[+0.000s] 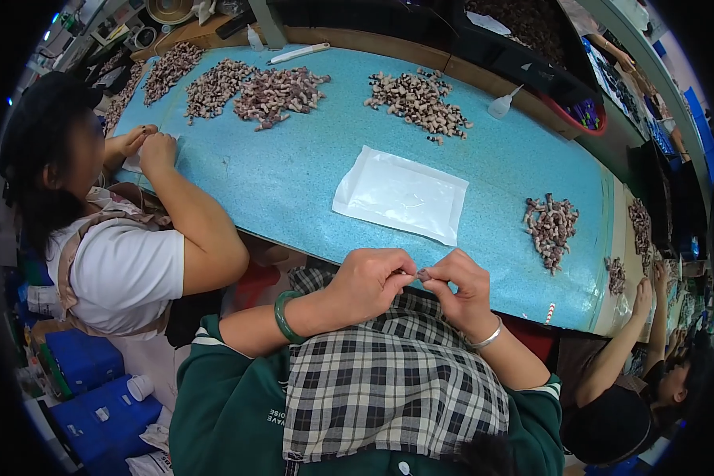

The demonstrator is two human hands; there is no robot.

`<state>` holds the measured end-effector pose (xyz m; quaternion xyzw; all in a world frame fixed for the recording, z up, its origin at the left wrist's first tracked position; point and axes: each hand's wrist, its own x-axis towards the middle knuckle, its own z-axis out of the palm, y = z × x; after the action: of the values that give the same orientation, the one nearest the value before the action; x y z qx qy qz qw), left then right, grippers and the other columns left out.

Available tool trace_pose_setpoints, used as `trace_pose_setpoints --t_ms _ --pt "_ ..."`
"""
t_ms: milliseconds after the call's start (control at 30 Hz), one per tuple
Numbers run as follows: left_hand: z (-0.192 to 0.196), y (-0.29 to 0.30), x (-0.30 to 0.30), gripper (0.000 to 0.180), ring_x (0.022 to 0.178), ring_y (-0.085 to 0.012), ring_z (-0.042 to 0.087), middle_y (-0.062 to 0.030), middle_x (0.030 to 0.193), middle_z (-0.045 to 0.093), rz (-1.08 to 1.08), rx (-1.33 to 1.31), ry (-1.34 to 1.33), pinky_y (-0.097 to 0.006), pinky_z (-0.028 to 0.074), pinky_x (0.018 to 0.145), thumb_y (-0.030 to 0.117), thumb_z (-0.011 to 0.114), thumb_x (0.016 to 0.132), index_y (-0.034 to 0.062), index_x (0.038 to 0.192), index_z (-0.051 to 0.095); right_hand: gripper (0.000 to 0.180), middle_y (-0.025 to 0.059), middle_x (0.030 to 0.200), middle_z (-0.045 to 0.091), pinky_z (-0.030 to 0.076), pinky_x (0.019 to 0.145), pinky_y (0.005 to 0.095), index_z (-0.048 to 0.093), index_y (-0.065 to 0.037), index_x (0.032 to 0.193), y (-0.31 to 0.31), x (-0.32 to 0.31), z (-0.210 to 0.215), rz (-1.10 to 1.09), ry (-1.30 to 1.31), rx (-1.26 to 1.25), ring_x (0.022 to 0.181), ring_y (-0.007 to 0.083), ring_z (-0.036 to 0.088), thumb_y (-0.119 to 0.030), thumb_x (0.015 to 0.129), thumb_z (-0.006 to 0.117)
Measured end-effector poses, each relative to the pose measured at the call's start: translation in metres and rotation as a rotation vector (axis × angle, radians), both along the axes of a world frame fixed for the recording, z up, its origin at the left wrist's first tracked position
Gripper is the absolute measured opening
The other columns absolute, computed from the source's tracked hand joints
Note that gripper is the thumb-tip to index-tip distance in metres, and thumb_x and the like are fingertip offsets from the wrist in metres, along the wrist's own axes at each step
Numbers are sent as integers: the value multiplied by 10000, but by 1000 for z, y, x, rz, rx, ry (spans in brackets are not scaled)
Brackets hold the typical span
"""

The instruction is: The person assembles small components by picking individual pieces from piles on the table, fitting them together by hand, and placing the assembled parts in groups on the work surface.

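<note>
In front of my plaid apron, my left hand (373,279) and my right hand (462,287) meet at the fingertips above the table's near edge. A small greyish-brown piece (423,275) is pinched between my right thumb and forefinger. My left thumb and forefinger are also pressed together, close against it; what they grip is too small to make out. Just beyond my hands, a flat white plastic pouch (401,194) lies on the blue table (285,182). To its right sits a heap of small brown-and-beige knobbed pieces (550,232).
A larger heap of dark-and-cream pieces (420,103) lies beyond the pouch, with more heaps (282,95) at far left. A needle-tipped bottle (504,103) and a white pen-like tool (297,54) lie farther back. A co-worker (119,246) sits left; others work at the right.
</note>
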<state>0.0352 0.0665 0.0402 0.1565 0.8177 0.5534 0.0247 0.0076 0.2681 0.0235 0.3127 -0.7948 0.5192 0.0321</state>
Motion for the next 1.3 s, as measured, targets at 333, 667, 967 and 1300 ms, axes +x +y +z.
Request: trace_pose_setpoints --t_ms 333,667,967,1300 --pt "-3 3 -1 225 558 -326 580 -133 609 574 -174 -138 67 -402 448 491 230 574 925 33 816 578 99 49 738 614 438 573 245 708 -34 870 13 10 -2 27 -270 -201 638 120 558 -43 773 726" --pt "5 9 7 254 537 -340 563 -129 576 550 -391 -367 151 -436 426 486 201 564 911 37 718 540 116 54 679 571 412 546 298 671 -45 804 23 25 2 85 -117 -71 609 189 525 -22 713 740" --pt "5 15 8 277 519 -342 544 -134 544 528 -471 -353 30 -440 415 493 198 571 899 35 677 535 175 62 683 596 406 539 306 625 -40 790 29 32 -1 123 -23 -24 608 203 534 -24 682 761" --pt "8 19 6 284 562 -365 549 -149 562 532 -555 -427 -67 -460 417 533 214 554 906 29 692 548 167 62 665 525 405 543 318 636 -30 787 32 39 -10 131 -54 -26 608 217 497 2 666 747"
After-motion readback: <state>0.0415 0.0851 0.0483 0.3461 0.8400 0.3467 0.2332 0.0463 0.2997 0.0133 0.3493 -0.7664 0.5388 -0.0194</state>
